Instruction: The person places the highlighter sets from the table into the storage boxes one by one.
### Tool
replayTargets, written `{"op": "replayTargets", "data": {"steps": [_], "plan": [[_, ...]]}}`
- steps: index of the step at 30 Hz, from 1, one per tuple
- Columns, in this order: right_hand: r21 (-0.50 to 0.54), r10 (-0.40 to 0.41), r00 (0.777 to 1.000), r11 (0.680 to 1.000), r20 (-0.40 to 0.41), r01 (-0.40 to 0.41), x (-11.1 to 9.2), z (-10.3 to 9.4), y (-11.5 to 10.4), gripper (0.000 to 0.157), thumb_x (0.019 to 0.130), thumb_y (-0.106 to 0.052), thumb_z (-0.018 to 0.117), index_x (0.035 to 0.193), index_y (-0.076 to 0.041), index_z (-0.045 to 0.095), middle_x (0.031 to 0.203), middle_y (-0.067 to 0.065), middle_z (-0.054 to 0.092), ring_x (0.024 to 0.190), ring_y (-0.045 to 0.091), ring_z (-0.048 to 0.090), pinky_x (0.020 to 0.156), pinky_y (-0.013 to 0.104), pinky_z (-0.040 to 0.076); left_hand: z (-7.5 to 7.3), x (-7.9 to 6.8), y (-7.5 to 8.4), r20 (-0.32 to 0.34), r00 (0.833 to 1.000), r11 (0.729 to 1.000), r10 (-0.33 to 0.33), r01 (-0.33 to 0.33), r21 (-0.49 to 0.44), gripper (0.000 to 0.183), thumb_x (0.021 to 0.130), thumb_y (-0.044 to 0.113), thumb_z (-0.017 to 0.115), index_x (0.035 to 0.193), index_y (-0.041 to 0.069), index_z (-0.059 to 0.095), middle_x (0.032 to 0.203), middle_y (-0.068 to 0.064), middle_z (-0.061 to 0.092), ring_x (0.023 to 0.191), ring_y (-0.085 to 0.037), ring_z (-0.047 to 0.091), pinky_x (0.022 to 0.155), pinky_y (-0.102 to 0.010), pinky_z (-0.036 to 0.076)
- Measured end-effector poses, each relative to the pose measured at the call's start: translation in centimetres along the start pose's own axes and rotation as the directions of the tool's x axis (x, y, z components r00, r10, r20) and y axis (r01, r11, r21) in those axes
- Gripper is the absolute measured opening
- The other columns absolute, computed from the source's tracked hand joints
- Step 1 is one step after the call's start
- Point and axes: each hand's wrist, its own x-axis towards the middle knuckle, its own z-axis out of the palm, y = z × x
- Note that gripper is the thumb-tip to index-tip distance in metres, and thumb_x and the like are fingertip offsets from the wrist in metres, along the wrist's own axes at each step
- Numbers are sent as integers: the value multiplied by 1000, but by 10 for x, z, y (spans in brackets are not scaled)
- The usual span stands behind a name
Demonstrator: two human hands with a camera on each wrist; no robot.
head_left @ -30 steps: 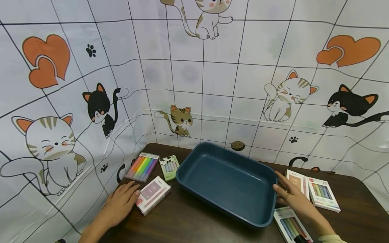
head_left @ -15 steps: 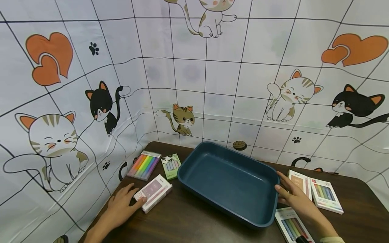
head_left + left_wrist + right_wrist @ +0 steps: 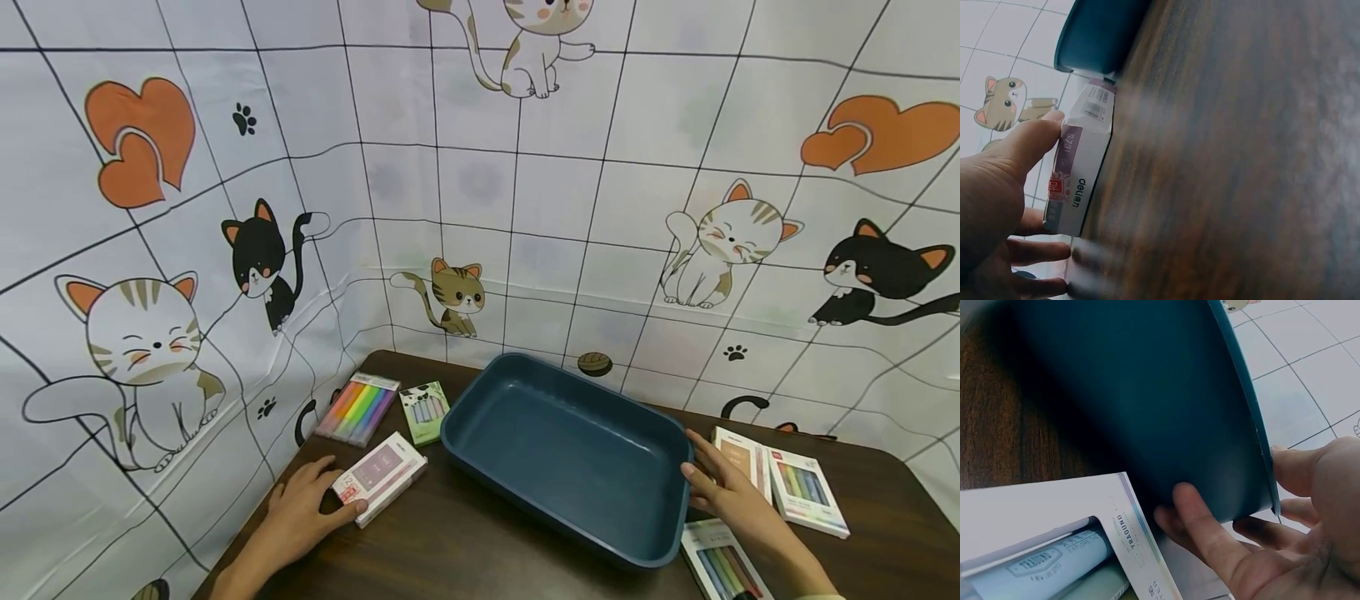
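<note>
My left hand [image 3: 303, 507] grips the near left end of a white box with a mauve panel [image 3: 381, 468]. In the left wrist view, the thumb lies along an edge of this box [image 3: 1082, 169] and the fingers reach round its end. A deep dark-blue plastic tray [image 3: 558, 521] stands in the middle of the brown table. My right hand [image 3: 720, 483] holds the tray at its right end. The right wrist view shows one digit at the rim and other fingers [image 3: 1191, 503] against the outer wall of the tray [image 3: 1166, 406].
Rainbow-coloured pens in a clear pack [image 3: 358, 410] and a green cow-pattern box [image 3: 424, 412] lie behind the left hand. Right of the tray are a peach-panelled box [image 3: 741, 457], a box of pastel pens [image 3: 806, 492] and another pen box [image 3: 722, 558]. A cat-print curtain [image 3: 555, 200] hangs behind.
My left hand has spread its thumb to the near side of the mauve-panelled box and taken hold of its end. The right hand stays on the tray. The head view has shifted slightly.
</note>
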Motion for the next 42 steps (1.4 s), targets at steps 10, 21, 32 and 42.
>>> {"op": "replayTargets", "data": {"steps": [10,21,32,42], "plan": [[19,6,1000,1000,5,-6,-1,1,2,71,111,-26,46,165,-13,2,163,34,4,136,57,35,93,46,53,0,-2,2,-51,997,989,59,-65,-134,74,79,54,83,129,2,64,128,-16,62,119,-40,56,95,-62,44],[37,40,999,998,29,-41,-1,2,0,70,112,-27,43,165,-19,-2,164,31,-2,134,60,34,93,53,52,0,1,6,-25,1000,916,-12,1,-402,72,74,28,93,137,10,62,121,-9,62,96,-17,61,76,-31,52],[42,32,999,999,26,-33,-2,3,0,70,112,-26,43,165,-18,-2,163,33,-3,132,62,35,92,55,51,-7,0,0,152,979,547,-136,202,-813,70,84,4,82,147,1,50,121,-23,59,99,-32,67,76,-39,57],[34,20,1000,999,18,-21,-1,2,4,72,111,-30,45,165,-21,-1,163,33,-3,135,62,32,93,55,51,-10,-1,1,212,970,411,-122,244,-879,70,84,5,83,147,2,51,137,-26,42,106,-33,64,82,-44,57]]}}
